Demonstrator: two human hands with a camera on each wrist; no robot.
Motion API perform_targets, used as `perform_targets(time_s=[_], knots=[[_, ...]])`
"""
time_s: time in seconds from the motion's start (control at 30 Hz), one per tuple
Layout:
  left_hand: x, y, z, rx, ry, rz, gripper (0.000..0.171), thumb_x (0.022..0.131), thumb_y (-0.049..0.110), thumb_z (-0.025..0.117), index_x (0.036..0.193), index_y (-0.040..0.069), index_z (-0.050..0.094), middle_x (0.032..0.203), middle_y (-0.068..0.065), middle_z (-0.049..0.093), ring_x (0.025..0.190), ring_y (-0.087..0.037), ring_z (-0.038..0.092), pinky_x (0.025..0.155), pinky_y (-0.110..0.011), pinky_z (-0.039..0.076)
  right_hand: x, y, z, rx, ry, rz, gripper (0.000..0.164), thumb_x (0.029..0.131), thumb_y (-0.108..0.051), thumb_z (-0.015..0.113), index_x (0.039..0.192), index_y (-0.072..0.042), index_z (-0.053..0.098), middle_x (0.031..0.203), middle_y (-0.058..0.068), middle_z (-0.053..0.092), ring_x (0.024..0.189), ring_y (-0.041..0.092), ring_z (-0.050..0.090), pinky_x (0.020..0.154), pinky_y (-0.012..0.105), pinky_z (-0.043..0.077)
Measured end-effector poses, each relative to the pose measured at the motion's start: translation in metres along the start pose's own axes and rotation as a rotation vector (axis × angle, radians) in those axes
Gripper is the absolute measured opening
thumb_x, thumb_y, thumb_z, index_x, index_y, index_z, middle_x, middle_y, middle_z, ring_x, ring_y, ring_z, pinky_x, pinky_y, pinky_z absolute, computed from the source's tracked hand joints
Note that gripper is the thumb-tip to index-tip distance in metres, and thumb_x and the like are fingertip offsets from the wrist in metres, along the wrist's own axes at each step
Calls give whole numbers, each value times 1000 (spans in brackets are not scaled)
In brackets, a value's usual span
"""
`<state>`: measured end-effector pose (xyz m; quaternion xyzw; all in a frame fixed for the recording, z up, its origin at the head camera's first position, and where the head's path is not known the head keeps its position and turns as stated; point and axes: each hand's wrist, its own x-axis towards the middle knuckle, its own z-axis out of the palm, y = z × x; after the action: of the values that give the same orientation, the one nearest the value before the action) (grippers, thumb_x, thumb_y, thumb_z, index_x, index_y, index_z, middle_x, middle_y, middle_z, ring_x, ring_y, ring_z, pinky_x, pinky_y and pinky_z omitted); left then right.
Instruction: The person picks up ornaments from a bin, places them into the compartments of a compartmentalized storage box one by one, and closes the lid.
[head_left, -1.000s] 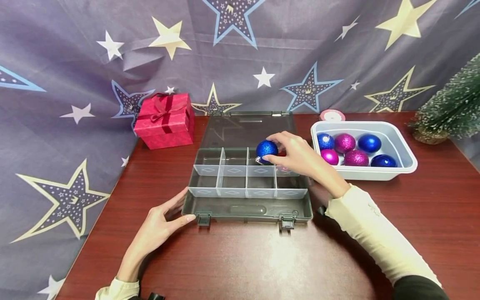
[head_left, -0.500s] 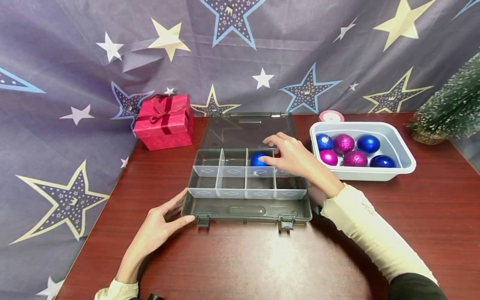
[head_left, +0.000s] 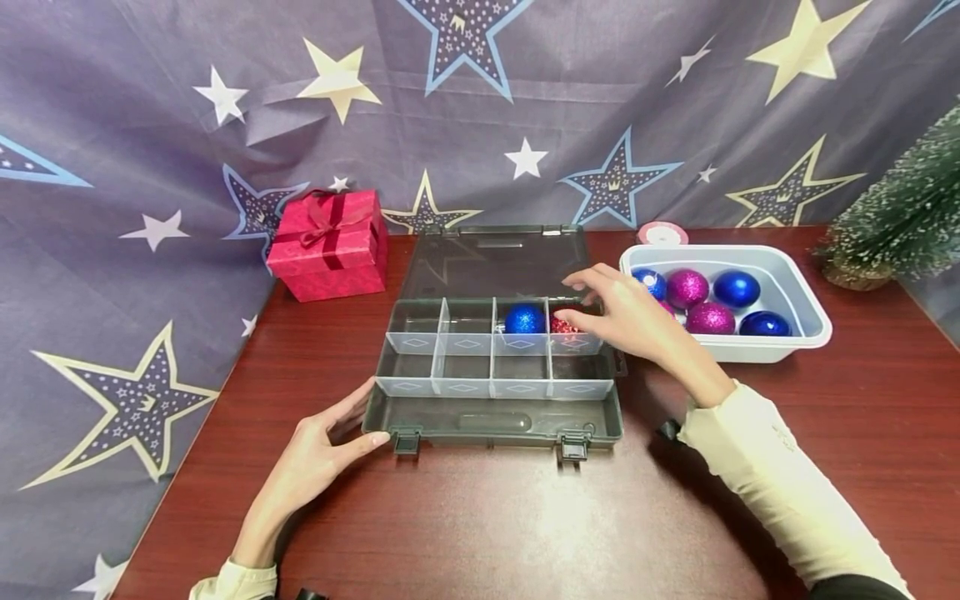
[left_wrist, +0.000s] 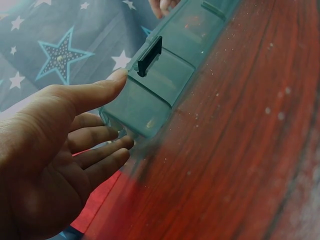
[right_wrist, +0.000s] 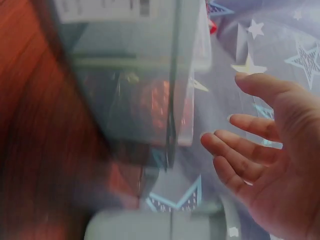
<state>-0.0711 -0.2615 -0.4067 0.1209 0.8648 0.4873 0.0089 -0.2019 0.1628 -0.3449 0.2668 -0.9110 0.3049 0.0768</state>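
A dark translucent compartment case [head_left: 495, 417] lies with its lid laid back. In its back row, a glittery blue bauble [head_left: 524, 319] sits in the third compartment from the left. The rightmost one beside it holds a red glitter bauble [head_left: 564, 322], partly hidden by my fingers. My right hand [head_left: 626, 312] hovers over that back right corner, fingers loosely bent and holding nothing; the right wrist view shows its palm [right_wrist: 295, 165] apart from the case. At the front left corner, my left hand [head_left: 318, 450] touches the case with thumb and relaxed fingers [left_wrist: 102, 157].
A white tub [head_left: 806, 321] right of the case holds several blue and pink baubles [head_left: 737, 288]. Behind it lies a pink-rimmed ribbon roll [head_left: 663, 233]. A red gift box [head_left: 330, 246] stands at back left, and a frosted small tree [head_left: 896, 200] at far right.
My right hand lowered the glittery blue bauble into the third back compartment and let it go. It then moved right, uncovering the red bauble. The left hand stays put.
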Motion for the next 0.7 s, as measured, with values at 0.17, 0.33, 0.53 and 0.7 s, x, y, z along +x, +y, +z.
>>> perform_targets(time_s=[0.17, 0.33, 0.53, 0.7], knots=[[0, 0, -1, 1, 5, -3, 74, 91, 21, 83, 156, 14, 49, 140, -10, 63, 124, -24, 63, 99, -14, 48, -11, 15, -16, -9, 57, -15, 42, 93, -25, 81, 125, -1, 68, 110, 16, 69, 98, 29, 69, 89, 50, 56], [1, 0, 0, -7, 1, 3, 73, 91, 21, 83, 156, 14, 49, 140, -11, 63, 124, -24, 62, 99, -15, 48, -26, 30, -35, -37, 125, 5, 41, 91, -20, 82, 125, 0, 69, 116, 19, 70, 100, 36, 70, 92, 56, 54], [1, -2, 0, -8, -1, 4, 73, 91, 21, 83, 156, 14, 49, 139, -11, 63, 124, -24, 62, 100, -16, 48, -46, 51, -59, -27, 167, 130, 42, 90, -17, 83, 124, 1, 68, 118, 23, 70, 103, 41, 69, 90, 59, 52], [0, -2, 0, -3, 2, -4, 74, 91, 22, 84, 156, 15, 49, 140, -10, 63, 124, -23, 62, 99, -15, 47, -64, 74, -75, -75, 158, 193, 40, 90, -18, 83, 122, 1, 69, 116, 24, 70, 100, 42, 68, 84, 39, 52]])
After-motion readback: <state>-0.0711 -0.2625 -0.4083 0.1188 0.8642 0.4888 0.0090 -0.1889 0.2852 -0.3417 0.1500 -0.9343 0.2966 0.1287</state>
